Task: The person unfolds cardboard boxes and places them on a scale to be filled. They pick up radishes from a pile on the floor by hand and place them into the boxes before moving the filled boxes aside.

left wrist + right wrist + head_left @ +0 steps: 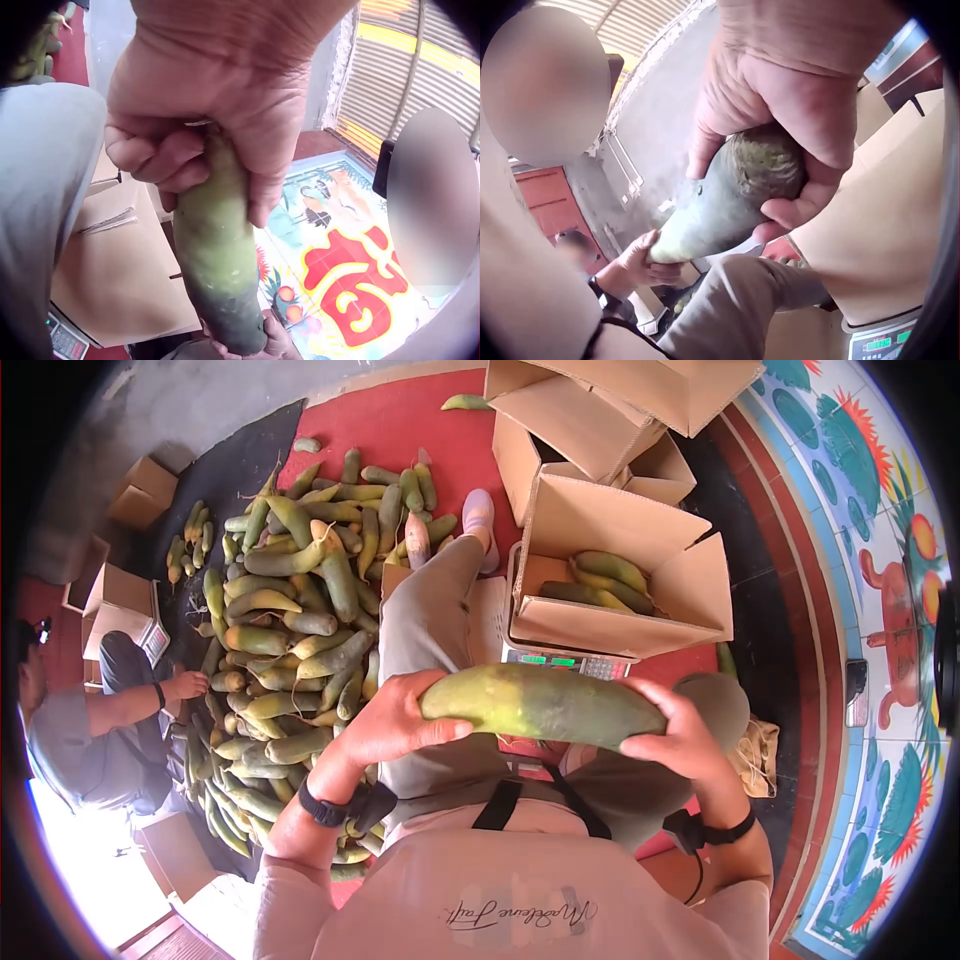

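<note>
The left hand [395, 715] and right hand [688, 735] grasp opposite ends of a large green radish [545, 703], held crosswise above the lap, thumbs toward the torso. The pale shirt [420, 905] bears script, inverted in the head view, with "Madeleine" legible. Farther out, an open carton [620, 632] rests on a scale [600, 668] with lit green digits, and tiles show a red 福 [330, 262].

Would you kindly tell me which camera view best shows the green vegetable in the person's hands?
The head view: the vegetable lies side-on, most of its length visible between left hand and right hand. The left wrist view shows it foreshortened from its paler end, the right wrist view from its darker end.
</note>
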A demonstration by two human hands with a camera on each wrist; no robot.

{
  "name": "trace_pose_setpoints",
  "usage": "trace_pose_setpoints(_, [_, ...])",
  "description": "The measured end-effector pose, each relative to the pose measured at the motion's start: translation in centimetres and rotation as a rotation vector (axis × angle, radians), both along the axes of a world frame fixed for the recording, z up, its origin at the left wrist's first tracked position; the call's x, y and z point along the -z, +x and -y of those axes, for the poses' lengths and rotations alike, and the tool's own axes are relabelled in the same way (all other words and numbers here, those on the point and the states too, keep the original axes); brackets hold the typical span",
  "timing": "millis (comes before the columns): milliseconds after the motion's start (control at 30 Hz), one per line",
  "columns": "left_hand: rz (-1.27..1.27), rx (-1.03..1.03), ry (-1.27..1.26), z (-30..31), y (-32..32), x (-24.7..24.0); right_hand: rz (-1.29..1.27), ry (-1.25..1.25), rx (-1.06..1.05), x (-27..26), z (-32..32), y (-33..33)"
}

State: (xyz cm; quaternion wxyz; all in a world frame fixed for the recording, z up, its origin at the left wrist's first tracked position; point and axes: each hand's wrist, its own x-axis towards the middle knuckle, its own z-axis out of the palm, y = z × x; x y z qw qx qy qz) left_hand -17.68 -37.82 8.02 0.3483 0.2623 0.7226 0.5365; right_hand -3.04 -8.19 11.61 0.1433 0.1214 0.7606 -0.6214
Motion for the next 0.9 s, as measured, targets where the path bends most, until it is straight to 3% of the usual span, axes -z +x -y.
trace_pose_setpoints(133, [0.232,-0.107,0.081,-1.1,-1.4,1.0,-0.077,0.055,0.211,-2.1,-1.9,-1.2])
trace_pose_setpoints(267, [0.272,-0.159,0.202,-0.4,-2.6,4.7,-0.060,0.087,0.417,-2.9,-5.4,-3.4])
trace_pose_setpoints(333, [0.357,-0.208,0.217,-0.6,-2.2,6.6,-0.097,0.263,0.483,-2.2,-7.2,-5.0])
trace_pose_setpoints(433, [0.448,-0.246,0.237,-0.6,-2.5,7.0,-0.016,0.334,0.525,0.0,-10.6,-7.3])
trace_pose_setpoints(700, [0.583,-0.251,0.253,-0.7,-3.4,7.6,0.291,0.532,0.391,6.6,-13.5,-12.7])
trace_pose_setpoints(900, [0.604,-0.255,0.254,-0.9,-3.3,7.1,0.379,0.433,0.318,10.6,-13.4,-15.0])
